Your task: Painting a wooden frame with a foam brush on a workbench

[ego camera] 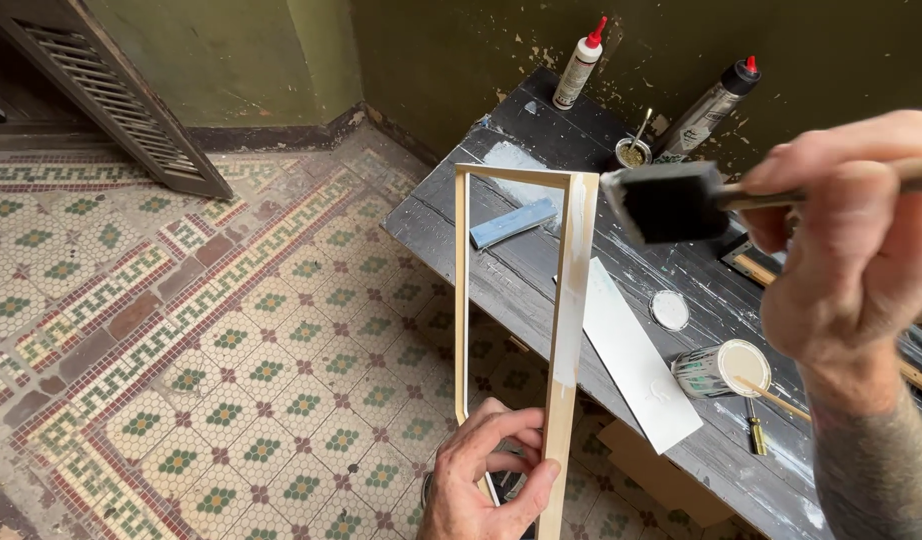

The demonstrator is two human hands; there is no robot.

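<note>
1. Wooden frame (566, 300), a narrow unpainted rectangle, was held upright at centre view, its top rail level with the near edge of the workbench (501, 265) and its lower end in the left hand. The right-hand stile carried a streak of white paint along its upper half.
2. Louvred shutter (111, 90) leaned against the green wall at far left, above a patterned mosaic tile floor (181, 330).
3. Left hand (486, 475) was closed around the bottom of the frame, thumb pressed on the right stile and fingers curled behind it.
4. Blue sanding block (514, 222) lay on the workbench, seen through the frame opening.
5. White glue bottle (579, 65) with a red cap stood at the back of the workbench, near the wall.
6. White painted board (636, 355) lay flat on the workbench just right of the frame.
7. Foam brush (666, 203), black-headed, was held just beside the top of the right stile; contact could not be confirmed.
8. Tin lid (670, 310) lay beside an open paint tin (723, 368) holding white paint, with a stir stick resting in it.
9. Second bottle (711, 105), grey with a red cap, leaned at the rear of the workbench.
10. Right hand (861, 240) gripped the brush handle, fingers wrapped tightly around it.
</note>
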